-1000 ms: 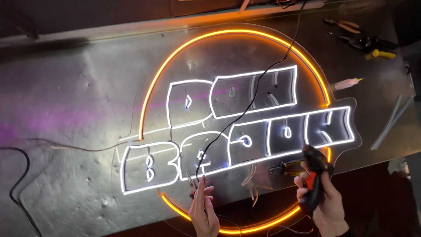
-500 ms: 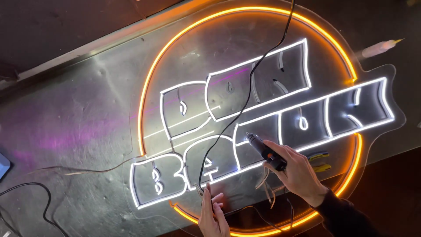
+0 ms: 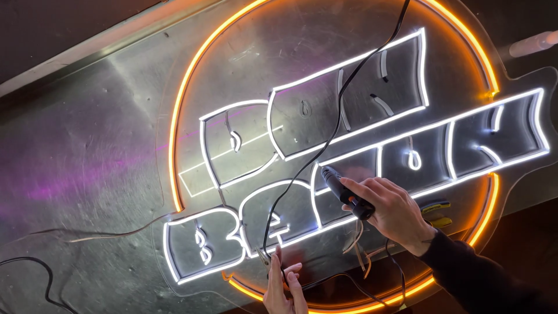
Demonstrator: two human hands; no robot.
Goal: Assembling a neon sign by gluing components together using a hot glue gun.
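A lit neon sign (image 3: 349, 139) lies flat on a metal worktop: an orange ring around white outlined block letters on a clear backing. My right hand (image 3: 392, 209) grips a black glue gun (image 3: 344, 189), nozzle pointing up-left at the white tubing in the lower row of letters. My left hand (image 3: 282, 285), at the bottom edge, pinches a thin black wire (image 3: 325, 145) just under the lower letters; the wire runs up across the sign and out of the top of the view.
The worn metal worktop (image 3: 87, 157) spreads left of the sign. A black cable (image 3: 35, 267) curls at the lower left. Yellow-handled pliers (image 3: 436, 212) lie beside my right hand. Loose wires hang under my right wrist. A pale tube (image 3: 532, 43) lies at the top right.
My right hand has carried the glue gun from the sign's right edge leftward to the middle of the lower letters. The view has closed in on the sign. My left hand stays on the wire.
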